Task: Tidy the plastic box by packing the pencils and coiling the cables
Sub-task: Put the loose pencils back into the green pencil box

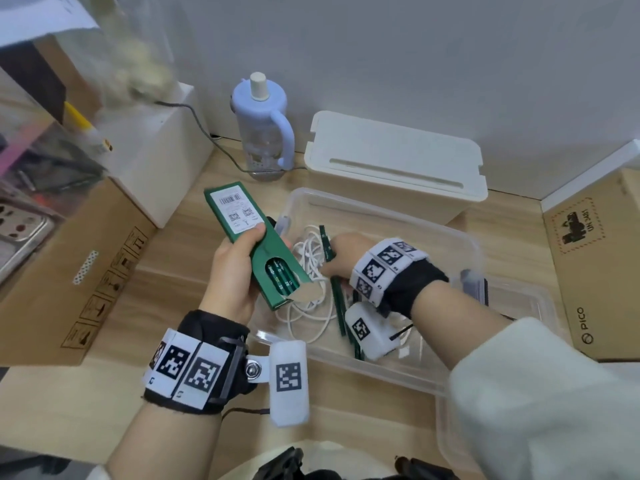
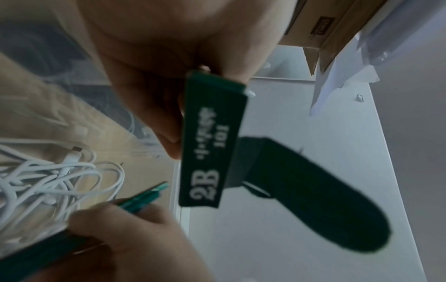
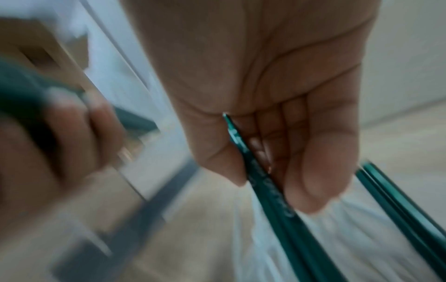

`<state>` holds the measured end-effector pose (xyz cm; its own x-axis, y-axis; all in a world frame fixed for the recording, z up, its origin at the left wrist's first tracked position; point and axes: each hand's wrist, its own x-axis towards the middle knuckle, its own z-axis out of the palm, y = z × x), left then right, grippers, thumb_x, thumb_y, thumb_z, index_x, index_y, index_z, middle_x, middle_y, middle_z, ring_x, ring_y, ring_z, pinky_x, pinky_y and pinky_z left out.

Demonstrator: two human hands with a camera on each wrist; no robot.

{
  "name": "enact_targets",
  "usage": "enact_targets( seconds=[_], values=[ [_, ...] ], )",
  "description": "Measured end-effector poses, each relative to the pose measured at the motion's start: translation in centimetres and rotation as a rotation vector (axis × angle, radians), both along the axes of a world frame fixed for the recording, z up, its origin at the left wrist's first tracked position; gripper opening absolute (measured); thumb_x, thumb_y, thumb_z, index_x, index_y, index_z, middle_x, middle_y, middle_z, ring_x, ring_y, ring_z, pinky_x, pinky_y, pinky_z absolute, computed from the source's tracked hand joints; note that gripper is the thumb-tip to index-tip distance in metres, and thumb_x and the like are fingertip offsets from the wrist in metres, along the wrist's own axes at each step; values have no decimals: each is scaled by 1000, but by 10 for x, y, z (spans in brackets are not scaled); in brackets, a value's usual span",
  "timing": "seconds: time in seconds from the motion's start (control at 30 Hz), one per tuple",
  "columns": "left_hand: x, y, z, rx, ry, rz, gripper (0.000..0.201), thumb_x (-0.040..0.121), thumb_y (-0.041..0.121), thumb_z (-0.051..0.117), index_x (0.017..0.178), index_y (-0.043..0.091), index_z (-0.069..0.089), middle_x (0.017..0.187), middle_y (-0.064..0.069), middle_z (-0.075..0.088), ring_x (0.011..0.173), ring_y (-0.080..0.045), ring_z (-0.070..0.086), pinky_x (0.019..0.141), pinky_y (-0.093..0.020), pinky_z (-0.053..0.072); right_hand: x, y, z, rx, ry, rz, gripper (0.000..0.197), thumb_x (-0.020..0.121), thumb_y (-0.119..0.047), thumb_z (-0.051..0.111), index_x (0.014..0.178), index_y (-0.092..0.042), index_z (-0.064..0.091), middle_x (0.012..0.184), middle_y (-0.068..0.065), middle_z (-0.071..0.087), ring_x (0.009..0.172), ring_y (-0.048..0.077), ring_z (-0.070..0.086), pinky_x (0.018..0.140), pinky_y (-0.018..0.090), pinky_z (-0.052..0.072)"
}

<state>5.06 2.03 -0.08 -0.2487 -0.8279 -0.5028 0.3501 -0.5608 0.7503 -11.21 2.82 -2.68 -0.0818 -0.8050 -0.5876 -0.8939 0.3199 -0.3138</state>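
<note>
Inside right hand (image 3: pixel 277 118), blurred green pencils' (image 3: pixel 263 183) count stays unclear.

Head camera looks down on both hands above a clear plastic box (image 1: pixel 467 237). Each wrist camera peers close along its palm; all share the green pencils (image 3: pixel 265 190).
</note>
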Motion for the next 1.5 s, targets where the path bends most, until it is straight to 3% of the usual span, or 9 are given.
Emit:
enact_targets(
  seconds=[0.2,0.37,0.6,0.77,0.9,1.0,1.2,1.37,1.5],
  values=[
    [5,3,4,12,-14,-110,41,95,28,39,132,11,45,114,-13,62,84,-26,63,62,-29,57,-20,56,97,-576,-291,-317,5,81,-14,58,77,-14,61,71,8,68,67,23,67,73,45,56],
    [7,3,10,75,23,-135,47,98,37,36,140,15,36,123,-9,63,112,-26,59,95,-44,46,-15,114,134,-1060,-661,-294,7,81,-10,64,77,-17,63,74,7,65,68,22,68,66,39,58],
    [5,7,22,87,96,-157,40,98,38,34,133,20,41,128,-9,60,110,-24,59,83,-43,53,6,134,134,-1095,-584,63,4,79,-8,67,80,-4,68,78,8,68,74,23,66,65,39,53],
    [5,18,47,90,277,-254,24,94,29,41,102,12,57,88,-9,69,73,-19,69,61,-36,60,17,126,119,-1131,-363,254,5,82,-4,67,85,-3,71,90,5,69,85,14,65,75,30,53],
    [5,25,56,12,287,-366,28,77,11,53,103,0,56,81,-13,68,66,-18,70,53,-27,56,18,118,107,-1052,-324,248,22,80,-21,67,99,-11,71,105,5,68,99,16,63,84,33,52],
    [5,24,55,-6,258,-272,22,86,3,47,106,-4,53,78,-14,69,67,-20,71,52,-26,56,16,120,110,-1004,-435,206,38,72,-24,75,107,-12,67,104,3,66,92,15,62,80,25,51],
    [11,19,56,51,298,-207,33,91,7,43,121,-5,45,90,-19,66,73,-25,72,53,-31,57,11,129,122,-922,-776,90,23,66,-12,78,88,-5,71,88,10,65,75,16,64,69,22,54],
    [-2,30,54,-38,234,-275,30,84,15,53,113,6,52,86,-12,63,69,-18,69,52,-28,56,19,107,107,-905,-463,-74,10,67,-16,78,76,-13,74,72,-4,64,67,6,58,63,15,47],
    [-8,34,51,-90,177,-319,38,80,9,56,117,4,49,85,-12,62,62,-17,68,47,-24,53,22,86,97,-675,-411,-225,26,60,-29,82,71,-22,60,56,-10,50,52,4,45,56,24,39]
  ],
)
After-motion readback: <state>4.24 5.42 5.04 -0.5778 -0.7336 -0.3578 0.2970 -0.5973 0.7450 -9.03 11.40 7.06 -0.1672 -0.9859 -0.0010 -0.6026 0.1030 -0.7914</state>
